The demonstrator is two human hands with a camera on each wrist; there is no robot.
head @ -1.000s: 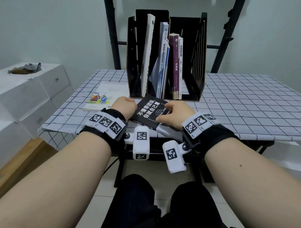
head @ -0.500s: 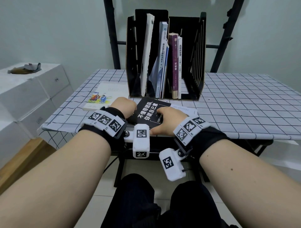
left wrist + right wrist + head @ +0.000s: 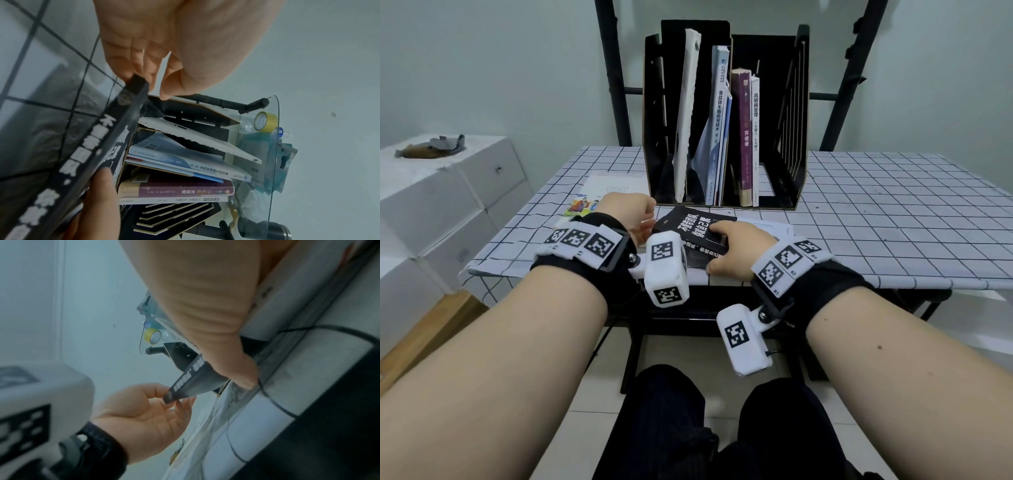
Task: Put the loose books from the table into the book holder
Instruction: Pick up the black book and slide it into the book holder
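A black book (image 3: 697, 228) with white lettering lies at the table's near edge, in front of the black book holder (image 3: 654, 120). My left hand (image 3: 643, 222) pinches its left corner, seen close in the left wrist view as fingers (image 3: 127, 65) curled on the black book (image 3: 86, 159). My right hand (image 3: 717, 246) grips the near right part, fingers on the cover and thumb (image 3: 236, 369) against the black book (image 3: 191, 379) edge. A second loose book (image 3: 599, 192) with a colourful cover lies flat to the left of the holder. Several books stand upright in the holder.
A white sheet or thin book (image 3: 767, 226) lies under the black book's right side. White boxes (image 3: 448, 192) stand left of the checked table (image 3: 893, 222). Black frame posts (image 3: 609, 68) rise behind the holder. A yellow tape roll (image 3: 265, 121) sits on a glass shelf beyond.
The black book has slid toward the table's near edge. My right hand has moved left and nearer with it; my left hand stays at the book's left corner.
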